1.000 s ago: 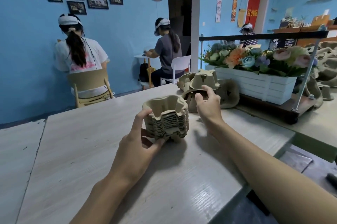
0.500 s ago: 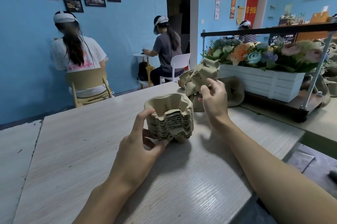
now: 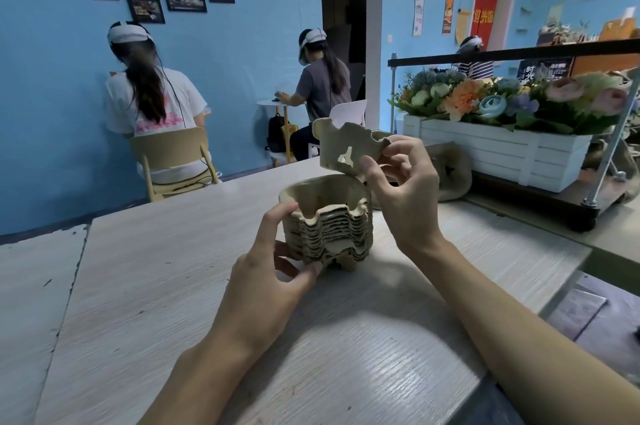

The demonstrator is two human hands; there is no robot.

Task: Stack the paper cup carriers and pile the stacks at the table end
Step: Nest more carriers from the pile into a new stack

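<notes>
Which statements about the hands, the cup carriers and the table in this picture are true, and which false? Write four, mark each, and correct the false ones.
1. The left hand holds the stack of carriers, which rests on the table. True.
2. The right hand is empty. False: it pinches a single carrier.
3. The single carrier lies nested in the stack. False: it is held tilted above the stack.
4. A loose carrier lies beside the white flower box. True.

The left hand [image 3: 268, 281] holds the stack of carriers [image 3: 329, 222] on the tabletop [image 3: 145, 286]. The right hand [image 3: 403, 192] pinches one carrier [image 3: 346, 153], tilted, just above the stack.
</notes>
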